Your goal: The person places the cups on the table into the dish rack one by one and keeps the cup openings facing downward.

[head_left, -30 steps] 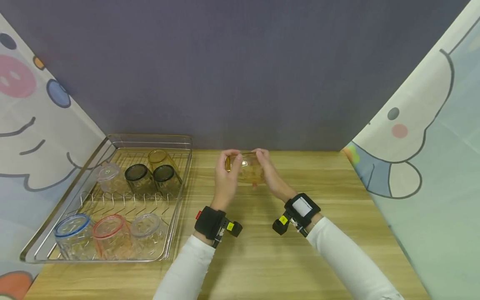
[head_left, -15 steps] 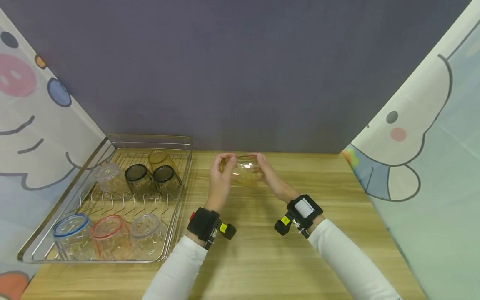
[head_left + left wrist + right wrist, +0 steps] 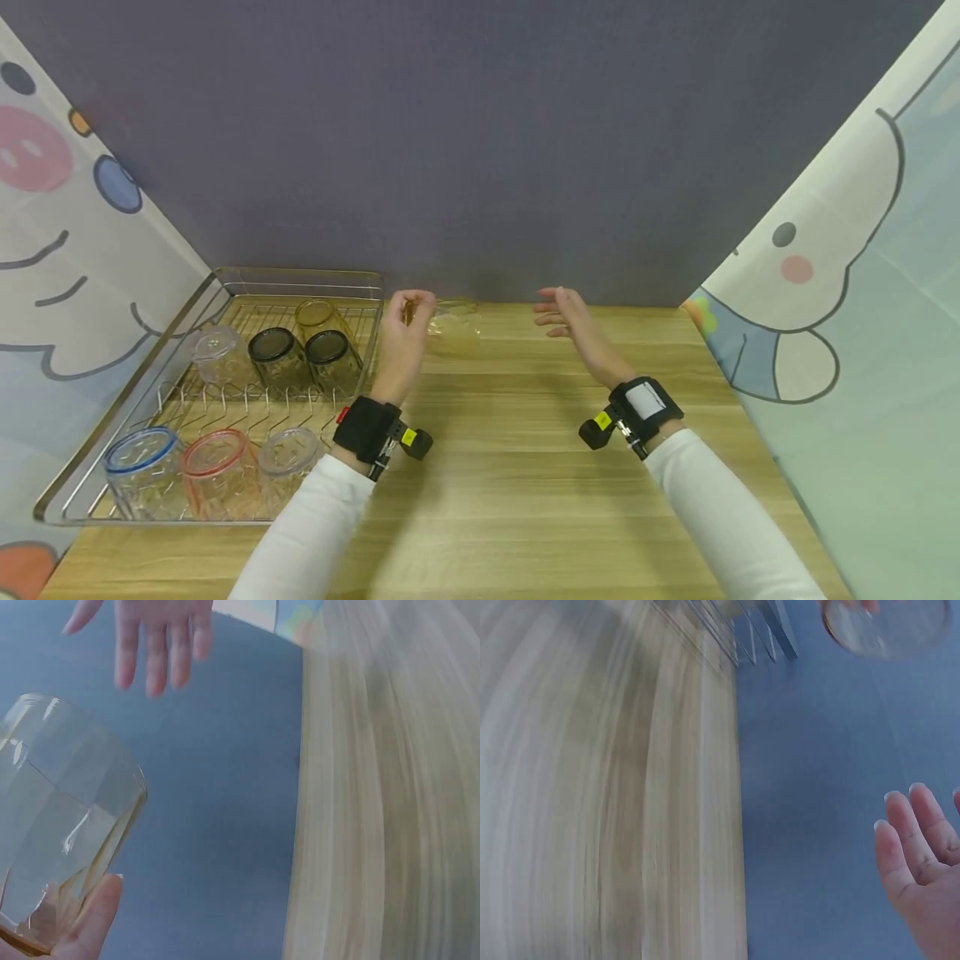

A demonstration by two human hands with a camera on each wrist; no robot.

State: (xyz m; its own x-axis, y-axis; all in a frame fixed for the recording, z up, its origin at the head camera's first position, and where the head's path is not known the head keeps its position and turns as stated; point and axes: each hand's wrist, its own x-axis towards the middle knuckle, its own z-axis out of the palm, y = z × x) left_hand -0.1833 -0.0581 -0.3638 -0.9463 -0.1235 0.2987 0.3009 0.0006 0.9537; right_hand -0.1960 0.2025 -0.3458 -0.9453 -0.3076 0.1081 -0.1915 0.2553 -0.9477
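Note:
A clear amber-tinted glass point(image 3: 455, 327) lies tilted on its side in the air, its mouth toward the right. My left hand point(image 3: 406, 337) grips it round its darker base end, just right of the rack. In the left wrist view the faceted glass point(image 3: 64, 802) shows the thumb point(image 3: 97, 911) against its side. Apart from the glass, my right hand point(image 3: 576, 325) hovers to the right with fingers extended and nothing in it. The right wrist view shows that hand point(image 3: 930, 862) and, at the top, the rim of the glass point(image 3: 885, 641).
A metal wire rack point(image 3: 213, 408) at the left holds several upside-down glasses: a blue-rimmed one point(image 3: 150, 475), a red-rimmed one point(image 3: 222, 475), clear ones, dark ones point(image 3: 279, 362) and an amber one point(image 3: 318, 315). A grey wall point(image 3: 480, 167) rises behind the wooden table point(image 3: 510, 500).
Both hands held the glass before. The right hand has let go and moved right; the left hand has carried the glass left, toward the rack.

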